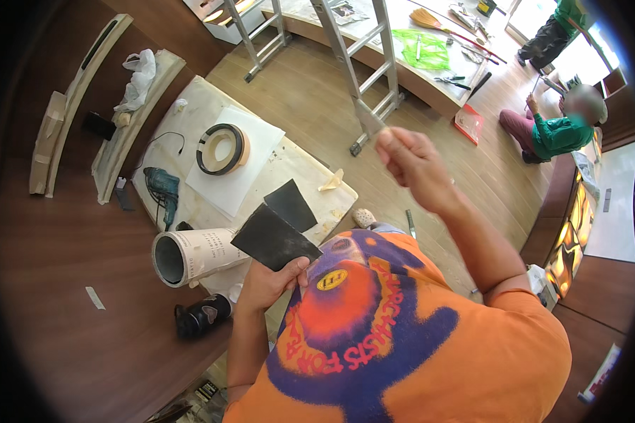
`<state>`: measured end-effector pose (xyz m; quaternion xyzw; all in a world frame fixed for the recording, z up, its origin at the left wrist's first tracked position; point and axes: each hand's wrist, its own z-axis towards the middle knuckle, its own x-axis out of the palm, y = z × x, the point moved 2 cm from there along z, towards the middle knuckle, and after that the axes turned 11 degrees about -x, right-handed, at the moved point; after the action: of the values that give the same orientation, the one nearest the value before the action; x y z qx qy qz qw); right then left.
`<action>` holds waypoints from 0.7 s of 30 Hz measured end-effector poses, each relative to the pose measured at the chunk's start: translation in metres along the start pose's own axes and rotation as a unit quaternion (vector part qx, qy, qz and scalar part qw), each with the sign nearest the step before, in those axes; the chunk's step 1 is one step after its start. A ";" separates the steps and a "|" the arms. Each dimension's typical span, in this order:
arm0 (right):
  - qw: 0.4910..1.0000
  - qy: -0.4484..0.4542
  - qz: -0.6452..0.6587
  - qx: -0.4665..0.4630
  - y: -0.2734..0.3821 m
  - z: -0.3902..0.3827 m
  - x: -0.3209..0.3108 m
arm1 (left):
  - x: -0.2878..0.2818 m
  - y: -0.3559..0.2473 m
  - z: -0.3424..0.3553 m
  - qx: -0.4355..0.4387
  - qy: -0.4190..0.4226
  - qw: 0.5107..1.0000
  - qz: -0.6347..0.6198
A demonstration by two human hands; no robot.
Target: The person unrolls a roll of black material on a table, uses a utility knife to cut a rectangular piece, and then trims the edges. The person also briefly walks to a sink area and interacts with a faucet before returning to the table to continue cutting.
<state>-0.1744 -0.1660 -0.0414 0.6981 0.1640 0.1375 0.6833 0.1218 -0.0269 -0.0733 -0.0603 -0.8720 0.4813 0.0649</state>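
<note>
My left hand (pixel 279 282) is closed on the near edge of a black rectangular sheet (pixel 274 238), its thumb lying on top. A second black sheet (pixel 294 203) shows just beyond it, partly covered; whether my hand holds that one too, I cannot tell. Raised out to the right, my right hand (pixel 416 163) is closed in a pinch. From its fingertips a thin, pale grey blade-like piece (pixel 370 118) points up and left, overlapping the ladder behind. Its exact kind is unclear, and the fingers hide its lower end.
A covered worktable (pixel 310 173) holds a tape roll (pixel 220 149) on white sheets and a teal power drill (pixel 162 190). A large cardboard tube (pixel 194 255) lies nearer. Beyond stands an aluminium ladder (pixel 356 53). One person (pixel 564 127) crouches at right; another (pixel 554 35) stands farther back.
</note>
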 end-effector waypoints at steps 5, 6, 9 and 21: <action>0.981 0.190 0.001 0.043 0.008 -0.005 0.019 | -0.006 -0.009 0.012 0.081 -0.063 0.990 -0.096; 0.970 0.238 0.032 0.045 0.008 -0.009 0.028 | -0.005 -0.012 0.018 0.097 -0.079 0.986 -0.112; 0.964 0.261 0.026 0.039 0.023 -0.008 0.048 | -0.001 -0.022 0.024 0.134 -0.120 0.971 -0.160; 0.956 0.282 -0.081 -0.024 0.037 0.013 0.050 | 0.006 -0.019 0.027 0.176 -0.075 0.976 -0.109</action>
<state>-0.1220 -0.1572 -0.0065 0.5987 0.4024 0.2773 0.6346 0.1106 -0.0590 -0.0711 0.0834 -0.7774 0.6205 0.0609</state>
